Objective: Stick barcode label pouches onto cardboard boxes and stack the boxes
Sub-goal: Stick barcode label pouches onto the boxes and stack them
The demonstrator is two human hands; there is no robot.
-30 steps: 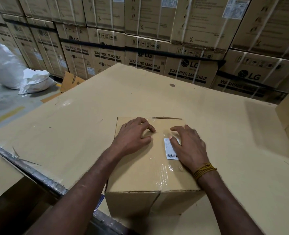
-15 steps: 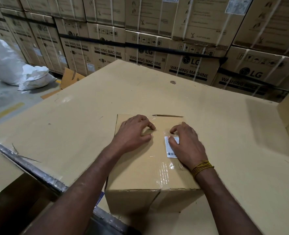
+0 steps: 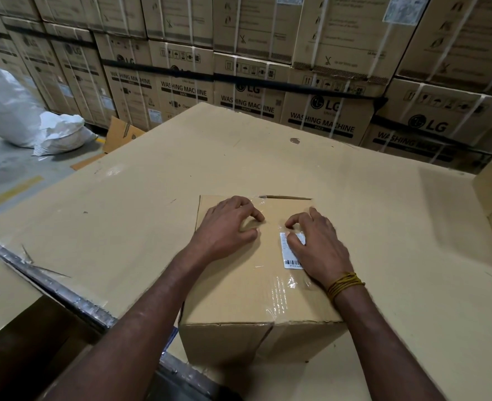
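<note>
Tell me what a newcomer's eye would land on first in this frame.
Both hands pressing on the small cardboard box at centre: the left hand on bare cardboard, the right hand partly over the white barcode label under glossy film. Behind stands a wall of washing machine cartons, with white sacks at far left.

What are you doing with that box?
A person is sticking a clear pouch with a barcode label onto the top of a small cardboard box. The box sits on a big flat sheet of cardboard. The right hand presses on the label, and the left hand presses the box top beside it. The label lies flat on the box. Behind stand stacked washing machine cartons, with white sacks on the floor at the left.
</note>
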